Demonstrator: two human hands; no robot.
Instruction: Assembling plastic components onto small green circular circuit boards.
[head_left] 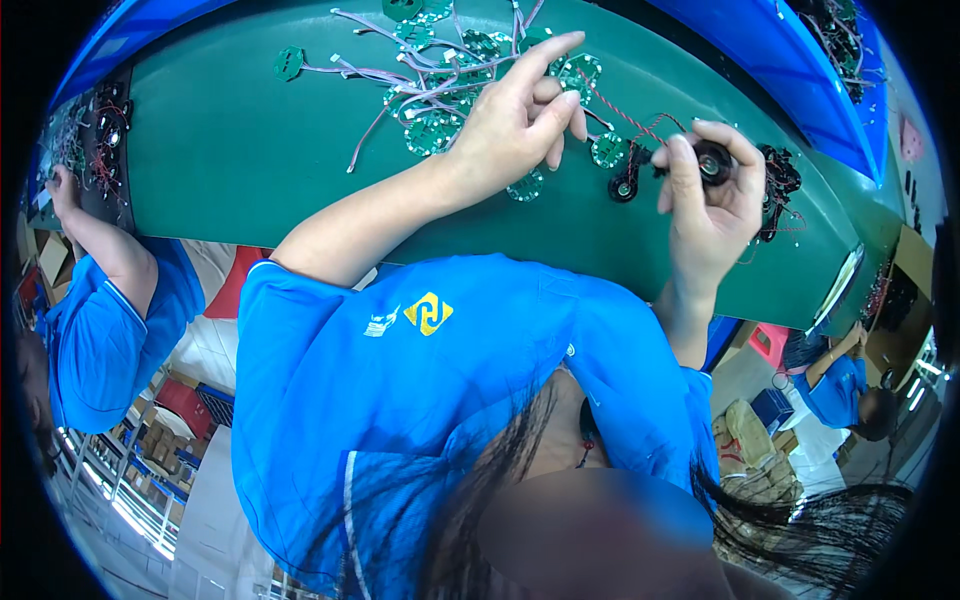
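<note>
My right hand [712, 205] grips a small black round part [713, 163] between thumb and fingers, above the right part of the green table [230, 150]. A twisted red-and-black wire [640, 122] runs leftward from near this part toward a round green circuit board [578, 72]. My left hand [515, 120] is beside that board, index finger stretched out, thumb apart from it. Under and around it lie several more green circuit boards [432, 132] with pale purple cables [375, 75]. Another black round part [624, 187] rests between my hands, near a smaller board [608, 150].
A heap of black parts with thin wires [780, 185] sits right of my right hand. A blue bin [780, 70] stands at the far right, with dark parts in a bin behind it. Co-workers in blue shirts are at the left [120, 310] and the far right [835, 390].
</note>
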